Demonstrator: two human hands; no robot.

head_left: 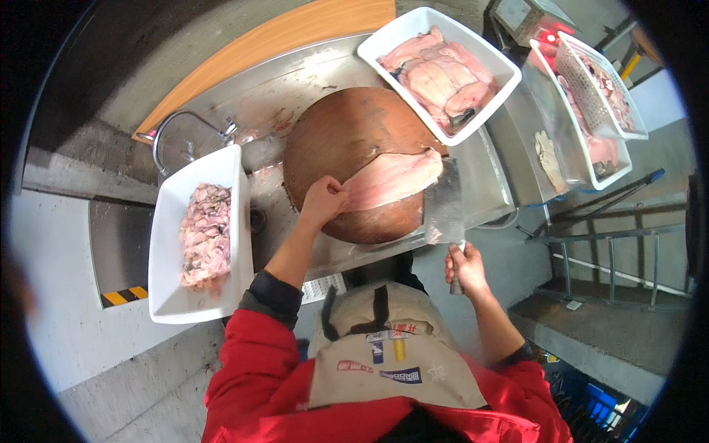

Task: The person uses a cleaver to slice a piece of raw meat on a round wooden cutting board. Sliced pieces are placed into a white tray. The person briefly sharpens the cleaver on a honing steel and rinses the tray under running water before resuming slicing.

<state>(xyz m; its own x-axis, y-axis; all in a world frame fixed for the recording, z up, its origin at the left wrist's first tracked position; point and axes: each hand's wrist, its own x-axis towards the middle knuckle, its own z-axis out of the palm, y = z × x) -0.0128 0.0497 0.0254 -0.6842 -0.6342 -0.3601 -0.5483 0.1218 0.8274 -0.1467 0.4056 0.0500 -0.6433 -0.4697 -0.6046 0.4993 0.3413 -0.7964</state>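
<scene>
On the round brown chopping block (pixel 354 125), a pale pink fish fillet (pixel 395 181) is laid flat, its left end touched by the bunched fingers of the left hand (pixel 323 202); whether it is pinched in that grip or merely pressed cannot be told. The handle of a broad cleaver (pixel 444 210) is enclosed by the right hand (pixel 468 272), the grip closed around it, while its blade is held across the block's right edge, beside the fillet's right end.

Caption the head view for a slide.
Left hand on a pale fish fillet, right hand holding a cleaver, at a round chopping block.
</scene>
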